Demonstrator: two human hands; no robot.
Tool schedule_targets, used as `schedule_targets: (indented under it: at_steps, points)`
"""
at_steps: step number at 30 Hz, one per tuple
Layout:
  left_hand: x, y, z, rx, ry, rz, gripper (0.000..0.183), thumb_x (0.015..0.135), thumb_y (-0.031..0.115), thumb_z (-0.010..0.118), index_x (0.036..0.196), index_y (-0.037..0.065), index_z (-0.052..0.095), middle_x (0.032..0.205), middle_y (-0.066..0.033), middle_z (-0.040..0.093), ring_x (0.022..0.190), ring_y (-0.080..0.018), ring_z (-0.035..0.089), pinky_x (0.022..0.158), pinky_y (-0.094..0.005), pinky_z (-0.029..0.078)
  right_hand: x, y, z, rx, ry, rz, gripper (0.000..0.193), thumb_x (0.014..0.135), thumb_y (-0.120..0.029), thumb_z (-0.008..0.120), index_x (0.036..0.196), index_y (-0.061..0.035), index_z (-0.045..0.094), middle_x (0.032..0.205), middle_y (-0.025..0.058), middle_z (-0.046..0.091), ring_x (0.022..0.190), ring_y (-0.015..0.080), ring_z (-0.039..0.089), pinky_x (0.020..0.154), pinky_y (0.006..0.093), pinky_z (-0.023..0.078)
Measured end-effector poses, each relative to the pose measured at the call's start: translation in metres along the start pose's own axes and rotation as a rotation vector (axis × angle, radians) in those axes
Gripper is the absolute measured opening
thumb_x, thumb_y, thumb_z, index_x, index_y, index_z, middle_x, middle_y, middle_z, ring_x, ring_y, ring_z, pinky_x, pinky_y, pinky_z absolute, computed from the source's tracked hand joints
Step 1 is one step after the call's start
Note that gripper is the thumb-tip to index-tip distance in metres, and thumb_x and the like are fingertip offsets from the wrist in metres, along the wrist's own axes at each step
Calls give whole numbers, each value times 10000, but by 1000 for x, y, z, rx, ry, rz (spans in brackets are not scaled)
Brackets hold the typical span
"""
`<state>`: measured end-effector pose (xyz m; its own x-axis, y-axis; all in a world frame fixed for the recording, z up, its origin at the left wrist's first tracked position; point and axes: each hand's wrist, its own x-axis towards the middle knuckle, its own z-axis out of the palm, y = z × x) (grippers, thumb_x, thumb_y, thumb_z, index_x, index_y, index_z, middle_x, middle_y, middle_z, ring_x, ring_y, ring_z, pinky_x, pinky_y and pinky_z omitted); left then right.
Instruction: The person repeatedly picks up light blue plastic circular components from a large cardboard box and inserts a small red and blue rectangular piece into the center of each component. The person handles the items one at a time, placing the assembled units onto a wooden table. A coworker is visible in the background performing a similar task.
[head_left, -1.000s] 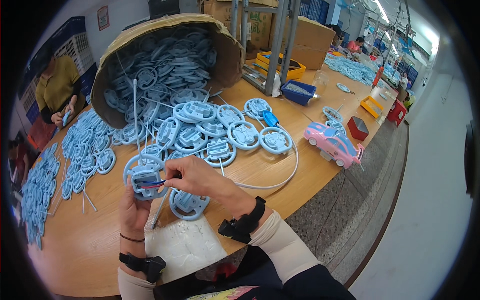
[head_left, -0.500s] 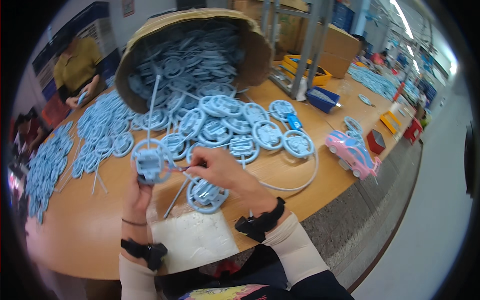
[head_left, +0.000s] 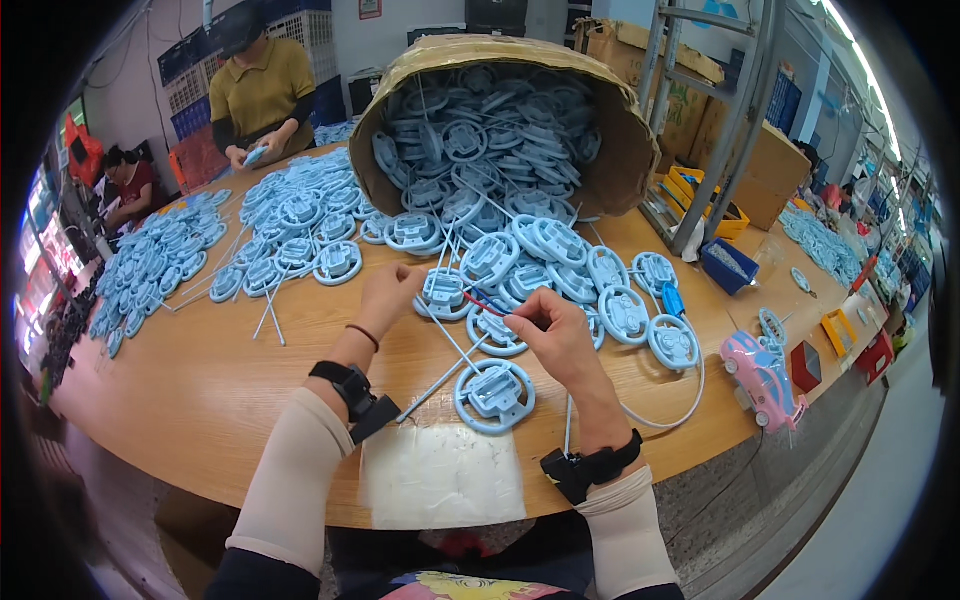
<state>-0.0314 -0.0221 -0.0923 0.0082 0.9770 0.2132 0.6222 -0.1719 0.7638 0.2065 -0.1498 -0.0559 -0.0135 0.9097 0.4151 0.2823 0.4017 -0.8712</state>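
Note:
My left hand (head_left: pixel 393 293) is closed, its fingertips beside a light-blue toy steering wheel (head_left: pixel 441 294) at the near edge of the heap; whatever it holds is hidden. With thumb and forefinger, my right hand (head_left: pixel 555 335) pinches the end of thin red and dark wires (head_left: pixel 487 302), which stretch toward that wheel. Just below the hands, another light-blue steering wheel (head_left: pixel 496 396) lies on the table with its recessed side up. A pale rod (head_left: pixel 440 388) slants beside it.
A large tipped carton (head_left: pixel 625 180) spills light-blue wheels onto the wooden table (head_left: pixel 290 420). A whitish sheet (head_left: pixel 440 480) lies near the front edge. To the right are a blue bin (head_left: pixel 728 268), a pink toy car (head_left: pixel 760 380) and a metal rack (head_left: pixel 725 130). A person (head_left: pixel 265 95) works at far left.
My left hand no longer holds up a light-blue wheel and is now beside the heap. My right hand has drawn away from the left. The whole view has swung left.

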Motion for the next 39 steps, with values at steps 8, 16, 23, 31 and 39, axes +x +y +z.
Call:
schedule_targets:
  at_steps: [8,16,23,31,39]
  points:
    - [-162,73,12,439,-290,479,611,696,493,677,1061,22,544,883,-203,591,786,-340,569,678,-422,451,-2,-1,1,-149,45,-13,165,744,-135,678,763,-9,573,641,83,607,565,141,558,535,276,432]
    - [-157,74,-1,227,-291,556,685,631,305,754,1166,16,438,1138,-257,418,962,-418,494,752,-431,459,-5,18,-2,-156,1,-28,136,730,-85,688,769,-22,575,677,23,587,563,78,482,508,229,391]
    - [-145,73,-29,-200,-75,622,789,689,161,744,1338,44,310,1271,-186,373,1092,-341,487,849,-364,473,-5,-10,13,268,-43,168,129,791,-52,657,843,-50,539,712,-44,534,583,13,437,526,162,348]
    - [-137,55,-11,-1280,-559,-102,381,924,213,507,1246,25,430,1073,-45,568,916,-131,583,813,-284,494,-8,-5,10,290,149,-17,124,808,-24,633,842,-51,517,743,-32,508,651,34,466,596,174,379]
    - [-115,20,-38,-1040,-269,-131,271,922,190,505,1099,-8,556,945,-51,617,811,-132,615,736,-288,534,-10,-21,6,9,-278,98,103,744,-31,703,789,-7,614,696,-20,580,626,24,500,549,174,391]
